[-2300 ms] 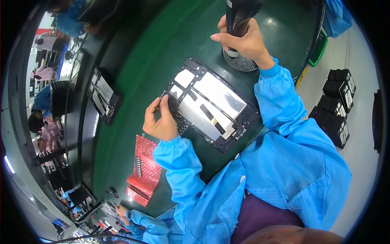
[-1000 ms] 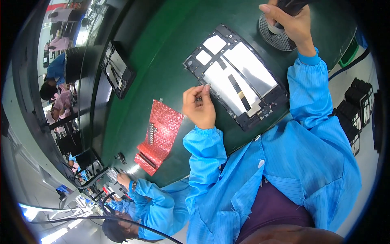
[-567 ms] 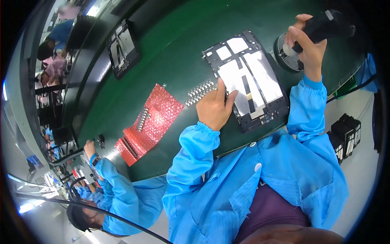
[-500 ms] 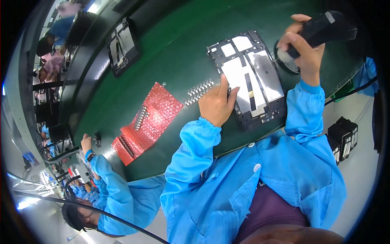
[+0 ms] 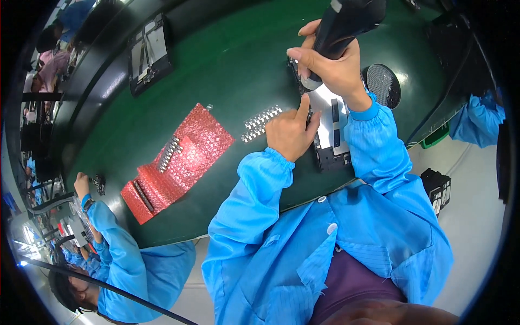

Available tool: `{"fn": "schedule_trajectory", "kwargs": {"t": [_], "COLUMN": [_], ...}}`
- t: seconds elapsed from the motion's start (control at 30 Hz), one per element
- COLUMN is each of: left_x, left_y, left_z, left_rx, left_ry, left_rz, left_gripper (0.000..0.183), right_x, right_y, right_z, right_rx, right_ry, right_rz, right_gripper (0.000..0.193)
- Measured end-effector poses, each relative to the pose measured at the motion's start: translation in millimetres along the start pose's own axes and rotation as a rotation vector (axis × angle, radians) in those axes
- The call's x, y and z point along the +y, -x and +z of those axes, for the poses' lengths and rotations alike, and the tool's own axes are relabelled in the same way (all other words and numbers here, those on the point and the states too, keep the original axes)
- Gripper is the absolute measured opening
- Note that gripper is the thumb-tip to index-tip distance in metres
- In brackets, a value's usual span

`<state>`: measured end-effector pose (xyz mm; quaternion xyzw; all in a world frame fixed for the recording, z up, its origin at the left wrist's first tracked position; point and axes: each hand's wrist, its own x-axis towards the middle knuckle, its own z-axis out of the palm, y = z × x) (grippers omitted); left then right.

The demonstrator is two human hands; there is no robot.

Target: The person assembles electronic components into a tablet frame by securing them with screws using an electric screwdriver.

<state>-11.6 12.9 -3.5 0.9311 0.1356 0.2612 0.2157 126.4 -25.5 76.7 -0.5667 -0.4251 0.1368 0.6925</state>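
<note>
My right hand [image 5: 342,69] is closed round a black powered screwdriver [image 5: 346,30], held tilted above the left edge of an opened tablet housing [image 5: 330,161]. Its bit is hidden by my fingers. The housing lies flat on the green bench, black-rimmed with a silvery inside, its upper part mostly covered by my right hand and sleeve. My left hand [image 5: 287,132] rests at the housing's left edge, index finger stretched and thumb apart, just below the screwdriver's nose. Beside it lie two rows of small metal parts [image 5: 262,120]. A round dish of tiny pieces [image 5: 383,86] sits right of my right wrist.
Pink bubble wrap [image 5: 187,157] bearing small metal strips lies to the left. Another tablet housing [image 5: 149,54] is at the far left. A co-worker's blue sleeve [image 5: 116,227] reaches the bench at lower left. Stacked black housings [image 5: 435,189] stand right, beyond the bench edge.
My right hand has carried the screwdriver leftward, from beside the round dish to over the housing's left edge. My left hand stays at that edge. The whole view has shifted slightly.
</note>
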Motion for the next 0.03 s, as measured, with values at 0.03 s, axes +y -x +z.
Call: {"fn": "schedule_trajectory", "kwargs": {"t": [0.03], "left_x": [-0.8], "left_y": [-0.7], "left_z": [-0.3], "left_rx": [-0.002], "left_ry": [0.006], "left_rz": [0.0], "left_gripper": [0.038], "right_x": [1.8], "right_y": [-1.4], "right_z": [0.3], "right_rx": [0.02], "right_ry": [-0.015], "right_rz": [0.001], "right_gripper": [0.034]}}
